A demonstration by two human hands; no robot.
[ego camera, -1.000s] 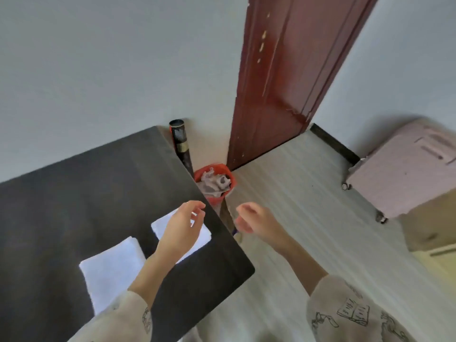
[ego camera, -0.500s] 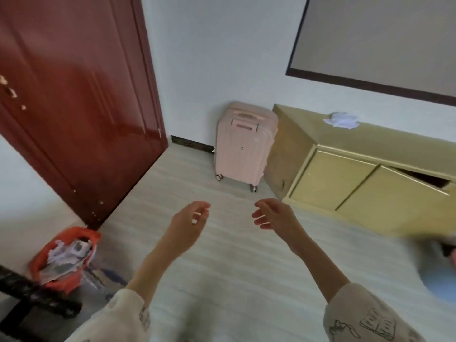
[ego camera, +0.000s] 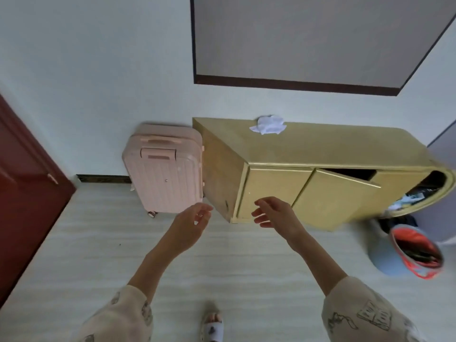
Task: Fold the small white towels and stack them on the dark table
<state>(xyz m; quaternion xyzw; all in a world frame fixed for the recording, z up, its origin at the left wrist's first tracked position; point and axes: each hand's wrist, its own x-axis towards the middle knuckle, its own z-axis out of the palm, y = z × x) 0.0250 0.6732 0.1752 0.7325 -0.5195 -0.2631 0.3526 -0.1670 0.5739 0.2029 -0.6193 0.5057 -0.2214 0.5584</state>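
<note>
Head view, left hand: the left hand is in the middle of the frame, stretched forward over the pale floor, fingers loosely bent and holding nothing.
Head view, right hand: the right hand is just right of the middle, also stretched forward, fingers relaxed and a little spread, holding nothing.
Hands together: the two hands are apart from each other and touch no object.
Towel: a crumpled white towel lies on the top of the yellow cabinet, near its back edge by the wall, in the upper middle of the frame, well apart from both hands.
Dark table: it is not in this view.
Cabinet: it stands against the wall in the right half; one of its front doors is tilted open.
Suitcase: a pink suitcase stands upright just beside the left end of the cabinet.
Door: a dark red door is at the left edge.
Lower right: a pale blue bin with an orange-red bag inside stands on the floor.
Sleeves: beige printed sleeves cover both forearms at the bottom.
Bottom middle: one foot in a slipper is on the floor.
</note>
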